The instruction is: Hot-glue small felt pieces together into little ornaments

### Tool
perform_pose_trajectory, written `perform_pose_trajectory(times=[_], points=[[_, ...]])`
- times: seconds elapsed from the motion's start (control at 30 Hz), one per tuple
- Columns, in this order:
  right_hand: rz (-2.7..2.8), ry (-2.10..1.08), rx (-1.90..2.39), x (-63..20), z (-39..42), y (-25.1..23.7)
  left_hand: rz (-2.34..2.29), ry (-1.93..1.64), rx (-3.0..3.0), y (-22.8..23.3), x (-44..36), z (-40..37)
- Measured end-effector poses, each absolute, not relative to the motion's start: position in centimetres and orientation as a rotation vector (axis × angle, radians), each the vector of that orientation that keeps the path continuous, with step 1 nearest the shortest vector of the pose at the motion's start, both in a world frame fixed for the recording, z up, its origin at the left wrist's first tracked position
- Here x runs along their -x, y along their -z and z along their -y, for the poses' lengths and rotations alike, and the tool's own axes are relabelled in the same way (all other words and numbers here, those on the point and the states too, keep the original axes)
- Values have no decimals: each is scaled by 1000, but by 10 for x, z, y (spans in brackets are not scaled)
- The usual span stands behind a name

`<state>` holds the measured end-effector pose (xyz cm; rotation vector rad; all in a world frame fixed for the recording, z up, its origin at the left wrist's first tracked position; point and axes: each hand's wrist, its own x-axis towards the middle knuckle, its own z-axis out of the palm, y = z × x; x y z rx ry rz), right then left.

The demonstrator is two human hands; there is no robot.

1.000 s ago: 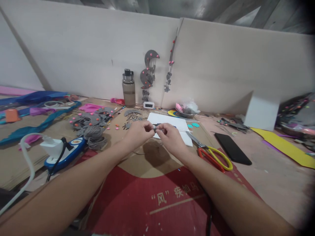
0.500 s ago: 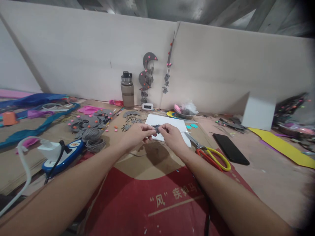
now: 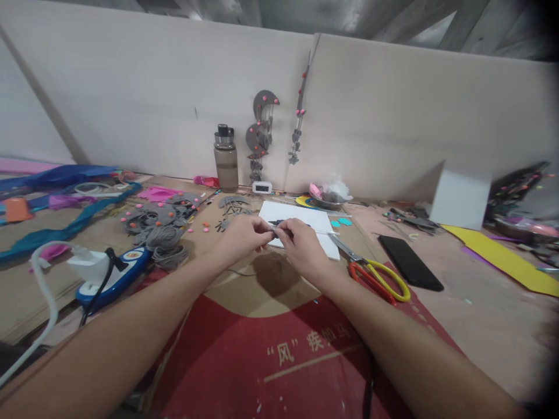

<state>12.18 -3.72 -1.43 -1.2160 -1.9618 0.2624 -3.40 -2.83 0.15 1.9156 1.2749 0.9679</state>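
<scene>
My left hand (image 3: 244,237) and my right hand (image 3: 303,245) meet fingertip to fingertip above the cardboard, both pinching a small grey felt piece (image 3: 276,231). The piece is mostly hidden by my fingers. Just behind my hands lies a white sheet (image 3: 305,218). A thin grey string (image 3: 238,272) trails on the cardboard below my left hand.
Red-and-yellow scissors (image 3: 378,279) and a black phone (image 3: 409,262) lie right of my hands. Grey felt cutouts with pink dots (image 3: 159,214) and coiled grey cord (image 3: 163,241) sit to the left, near a blue-and-white glue gun (image 3: 111,272). A water bottle (image 3: 226,159) stands by the wall.
My hands stay together on the small piece, with only slight finger shifts. The view moved a little.
</scene>
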Motion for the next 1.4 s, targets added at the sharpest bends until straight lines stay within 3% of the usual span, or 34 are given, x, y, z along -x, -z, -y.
perform_pose_trajectory(times=[0.47,1.4], points=[[1677,-573,1232,-117,35,21,-1064,-1100,-1519,15,33,14],[1690,-468,1342,-121,30,25,-981,-976,-1453,22,32,13]])
